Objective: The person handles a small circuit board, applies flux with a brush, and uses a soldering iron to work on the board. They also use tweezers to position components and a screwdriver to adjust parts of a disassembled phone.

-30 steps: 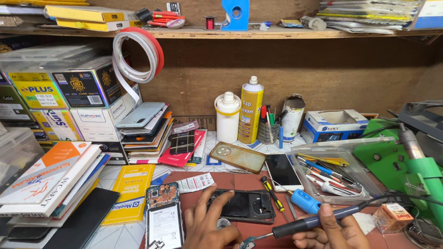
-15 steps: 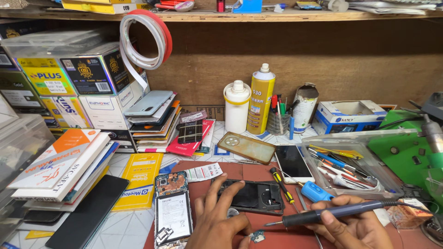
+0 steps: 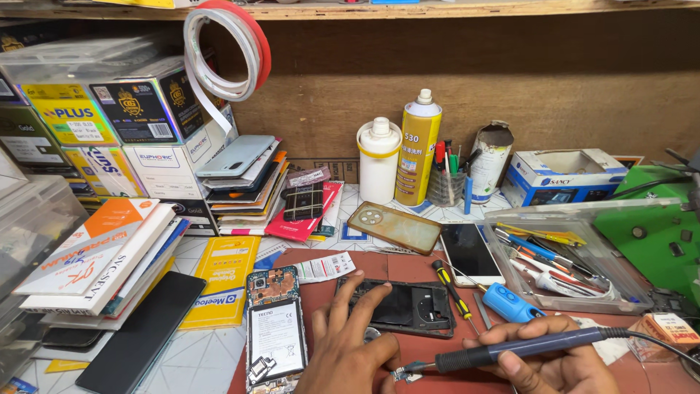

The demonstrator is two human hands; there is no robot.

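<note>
My right hand (image 3: 543,365) grips a dark soldering iron (image 3: 510,350), lying nearly level with its tip pointing left at a small part (image 3: 401,374) on the red mat (image 3: 321,292). My left hand (image 3: 350,343) rests beside that part, its fingers spread over a black phone back frame (image 3: 408,306). An opened phone (image 3: 273,328) with bare board and battery lies to the left of that hand.
A clear tray of tools (image 3: 561,255), a blue-handled tool (image 3: 510,303), a screwdriver (image 3: 448,281), a phone (image 3: 467,252) and a phone case (image 3: 394,226) lie behind. A spray can (image 3: 418,146), a white bottle (image 3: 379,160), stacked boxes (image 3: 124,131) and tape rolls (image 3: 226,51) stand further back.
The view has tilted down and closer to the mat. The soldering iron's tip has shifted slightly toward my left hand; both hands stay at the small part.
</note>
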